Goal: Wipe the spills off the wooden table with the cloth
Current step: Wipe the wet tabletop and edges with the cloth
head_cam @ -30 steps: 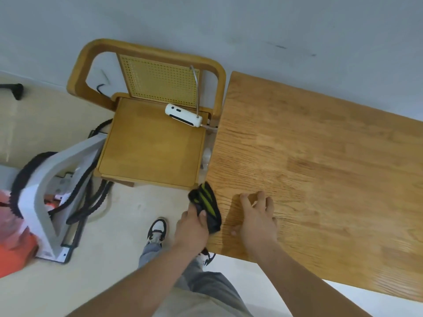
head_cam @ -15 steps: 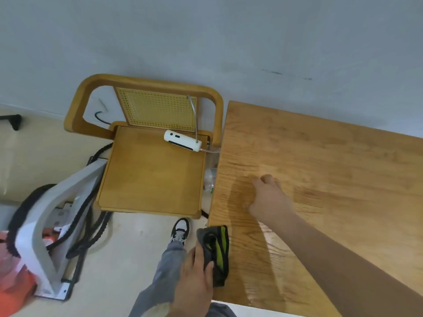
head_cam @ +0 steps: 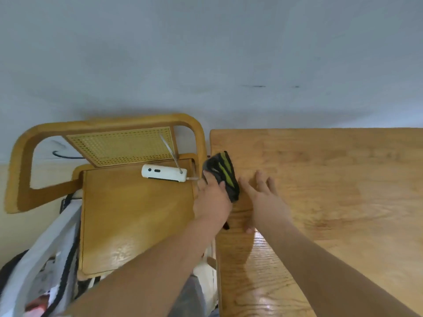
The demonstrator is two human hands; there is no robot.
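**A:** Head view first: what is the right hand (head_cam: 266, 202) doing?

**B:** It lies flat on the wooden table (head_cam: 343, 202), fingers (head_cam: 260, 179) straight and spread, holding nothing. I'd guess it braces the person as they lean over.

**A:** And the cloth (head_cam: 223, 172)?

**B:** It sits at the table's left edge, near the far corner, just beside that flat hand. The left hand (head_cam: 212, 200) grips it, fingers curled round the dark, yellow-green striped fabric. It is bunched up, probably so it can be pressed down and dragged over the wood.

**A:** Any spill showing?

**B:** A glossy patch (head_cam: 263, 298) lies nearer the body. Whether it is wet or just reflected light, I cannot tell.

**A:** Anything close by?

**B:** A wooden chair (head_cam: 137, 220) with a cane back stands just beside that left edge, with a white device (head_cam: 163, 173) on its seat. Wiping outward there might push liquid onto it.
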